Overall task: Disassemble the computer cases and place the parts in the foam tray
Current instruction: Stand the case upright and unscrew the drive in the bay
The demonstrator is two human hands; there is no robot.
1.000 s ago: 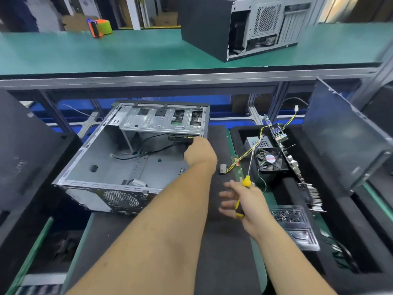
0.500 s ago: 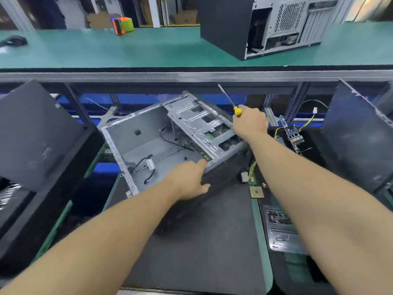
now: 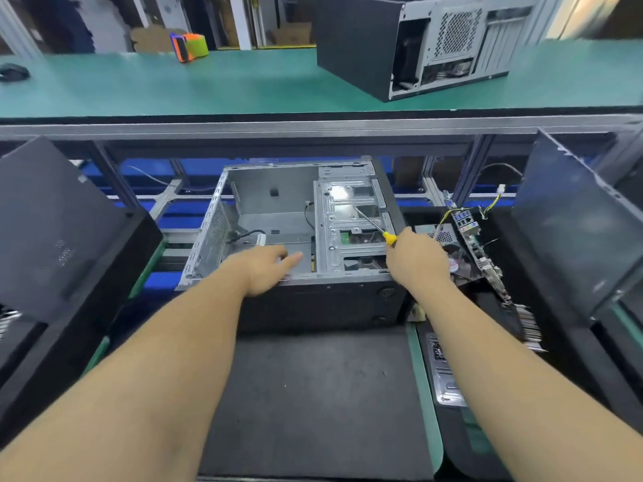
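1. Head view: an open grey steel computer case point(image 3: 278, 224) with a black front lies on its side on a dark mat on the counter point(image 3: 313, 394), its main bay looking stripped apart from loose black cables.
2. Left hand point(image 3: 268, 269), grip released, rests flat-fingered on the case's near edge.
3. Right hand point(image 3: 417, 260) is clenched round a yellow-handled screwdriver point(image 3: 374, 226), its tip over the silver drive cage point(image 3: 351, 227), which is not yet removed.
4. A green circuit board point(image 3: 476, 248) already sits in the black foam tray point(image 3: 556, 346) on the right.
5. A second black case point(image 3: 414, 43) waits on the green shelf point(image 3: 174, 85) above; black side panels lean on both sides.
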